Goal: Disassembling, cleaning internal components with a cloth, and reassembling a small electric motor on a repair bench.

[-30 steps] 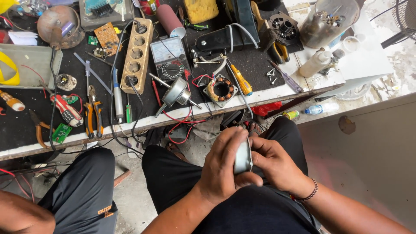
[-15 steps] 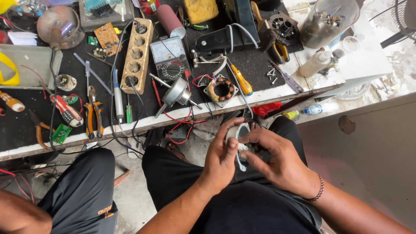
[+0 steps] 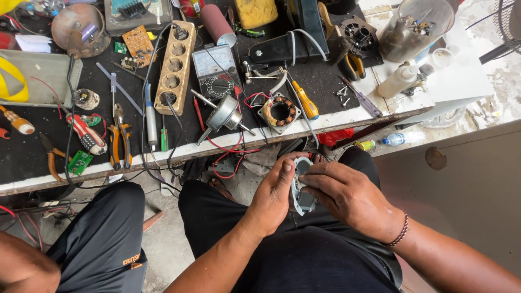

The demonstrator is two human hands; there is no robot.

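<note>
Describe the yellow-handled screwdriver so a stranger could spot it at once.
Start at the black mat covering the workbench. Near its front edge, right of the copper-wound stator ring, lies the screwdriver. Its stubby yellow handle sets it apart from the purple-handled one further right.

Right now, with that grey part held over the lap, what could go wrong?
The grey motor housing is held between the left hand and right hand over the lap, off the workbench; if the grip slips, it could fall to the floor. Red wires hang off the bench edge close to the hands and might snag. The small motor with its shaft lies near that edge, so a tugged wire might drag it off.
</note>
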